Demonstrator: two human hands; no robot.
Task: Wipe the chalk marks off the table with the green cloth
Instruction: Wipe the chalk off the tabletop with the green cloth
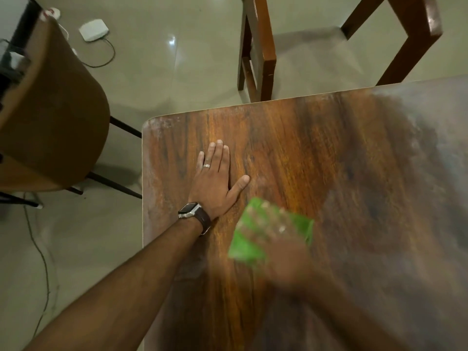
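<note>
My right hand [281, 252] lies on top of the green cloth [255, 239] and presses it against the table [329, 153], but it is smeared by motion blur, so I cannot tell whether my fingers lie flat or curl into the fabric. The cloth sits directly under that hand, near the middle of the visible tabletop, its long side running slantwise from near-left to far-right. My left hand [215, 181] is spread flat with straight fingers and open palm on the wood, just beyond and to the left of the cloth, not touching it; it wears a ring and a wristwatch [193, 214]. The pale chalk haze [430, 127] lies mostly off to the right and far-right of the cloth, with a fainter dusting along the table's left edge and far-left corner, so I judge the next stroke should carry the cloth rightward and away from me. The surface is dark, glossy wood grain. Around it are a pale tiled floor, a brown chair [50, 110] on the left, wooden chair legs [258, 54] beyond the table, and a white box [93, 30] with a trailing cable.
</note>
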